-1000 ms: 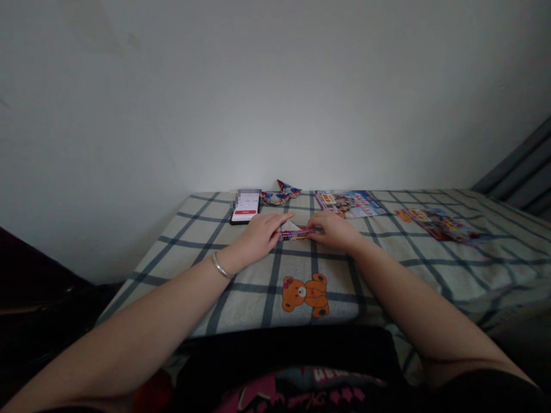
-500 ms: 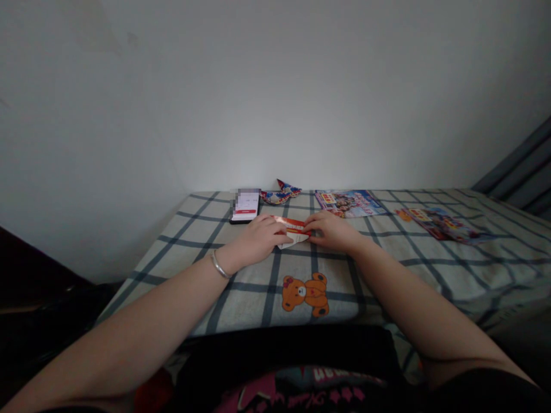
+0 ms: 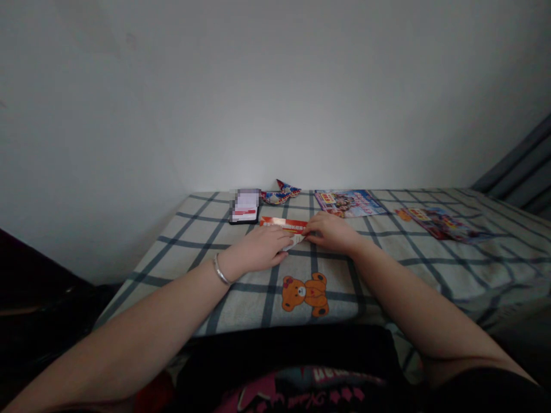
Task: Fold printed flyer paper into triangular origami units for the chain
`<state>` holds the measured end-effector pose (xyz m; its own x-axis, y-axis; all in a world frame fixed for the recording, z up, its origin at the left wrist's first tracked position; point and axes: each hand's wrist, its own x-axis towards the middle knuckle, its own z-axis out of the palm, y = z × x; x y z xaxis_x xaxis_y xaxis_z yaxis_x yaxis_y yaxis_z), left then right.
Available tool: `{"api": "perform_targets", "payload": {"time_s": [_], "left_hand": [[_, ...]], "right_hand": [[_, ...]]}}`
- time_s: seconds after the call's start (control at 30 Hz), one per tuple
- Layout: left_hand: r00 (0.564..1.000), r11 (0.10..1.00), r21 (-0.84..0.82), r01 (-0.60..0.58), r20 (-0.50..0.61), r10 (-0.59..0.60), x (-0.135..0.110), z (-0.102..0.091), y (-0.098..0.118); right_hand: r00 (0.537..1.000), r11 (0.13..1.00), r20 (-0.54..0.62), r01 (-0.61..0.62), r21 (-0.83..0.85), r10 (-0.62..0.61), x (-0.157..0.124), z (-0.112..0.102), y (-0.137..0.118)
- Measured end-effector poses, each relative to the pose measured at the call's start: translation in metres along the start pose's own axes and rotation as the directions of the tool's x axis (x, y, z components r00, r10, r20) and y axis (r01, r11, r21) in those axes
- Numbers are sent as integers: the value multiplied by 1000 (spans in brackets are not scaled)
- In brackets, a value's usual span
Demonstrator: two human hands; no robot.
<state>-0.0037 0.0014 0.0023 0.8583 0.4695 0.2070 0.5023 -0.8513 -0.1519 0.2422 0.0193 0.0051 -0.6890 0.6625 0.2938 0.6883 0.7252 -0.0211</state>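
A small folded piece of printed paper (image 3: 287, 226), red and white, lies on the checked bedsheet (image 3: 193, 246). My left hand (image 3: 258, 248), with a silver bangle on the wrist, rests flat on the paper's near left part, fingers stretched out. My right hand (image 3: 332, 231) pinches the paper's right end with curled fingers. Most of the paper's near side is hidden under the two hands.
A phone (image 3: 245, 207) with a lit screen lies behind the hands. A folded paper figure (image 3: 280, 194) sits by the wall. A leaflet (image 3: 349, 202) lies behind the right hand and another leaflet (image 3: 439, 223) to the far right. An orange bear (image 3: 306, 293) is printed on the sheet.
The paper has been turned and unfolded: a purple strip a second ago, it now shows a longer red and white face. My left hand has slid nearer and flattened.
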Motion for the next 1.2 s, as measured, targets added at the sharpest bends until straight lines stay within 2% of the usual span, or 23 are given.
{"api": "perform_targets", "payload": {"time_s": [0.27, 0.5, 0.77, 1.2], "left_hand": [[1000, 1000, -20, 2, 7, -2, 1, 0, 0], [1000, 1000, -20, 13, -11, -14, 2, 1, 2], [1000, 1000, -18, -9, -30, 8, 4, 4, 4], [997, 998, 0, 65, -43, -65, 6, 12, 8]], "right_hand": [[995, 996, -42, -89, 12, 90, 6, 11, -1], [982, 978, -34, -181, 105, 185, 9, 20, 4], [972, 967, -24, -229, 116, 233, 12, 23, 6], [961, 955, -67, -257, 146, 269, 9, 28, 7]]}}
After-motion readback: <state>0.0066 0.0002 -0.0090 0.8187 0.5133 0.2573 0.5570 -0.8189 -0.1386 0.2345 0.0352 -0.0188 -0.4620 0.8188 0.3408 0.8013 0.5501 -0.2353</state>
